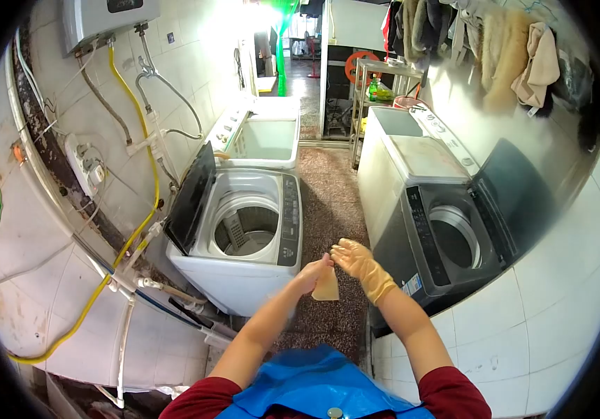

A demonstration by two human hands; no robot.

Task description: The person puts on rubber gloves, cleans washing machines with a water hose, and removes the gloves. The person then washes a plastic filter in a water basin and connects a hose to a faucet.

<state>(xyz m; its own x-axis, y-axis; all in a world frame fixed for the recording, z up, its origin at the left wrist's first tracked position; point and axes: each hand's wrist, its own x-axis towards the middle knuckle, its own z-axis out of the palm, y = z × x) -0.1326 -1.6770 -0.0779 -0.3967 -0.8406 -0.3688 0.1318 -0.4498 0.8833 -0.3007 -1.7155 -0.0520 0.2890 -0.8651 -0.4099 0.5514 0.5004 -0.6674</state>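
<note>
- Pinches a loose pale yellow rubber glove (326, 287) by its upper end, between thumb and fingers of the bare left hand (309, 273).
- Brings the right hand (353, 261), sheathed in a worn yellow glove (378, 280), right beside the left fingertips; cannot tell whether gripping the loose one too or merely close to it.
- Hangs limp over the speckled floor (331, 199), between the white washing machine (240, 276) and the dark-topped washing machine (422, 234), apart from both.
- Looks very light, thin and soft, probably stretchy, too floppy to hold itself open.
- Could turn slippery if wet, or cling rubber to rubber; cannot tell wet from dry here.
- Should bear a steady pull, yet might tear under a fingernail.
- Best held by the broad, straight-edged lower end, seemingly the cuff, with a grip on opposite sides of the rim rather than a single pinch.
</note>
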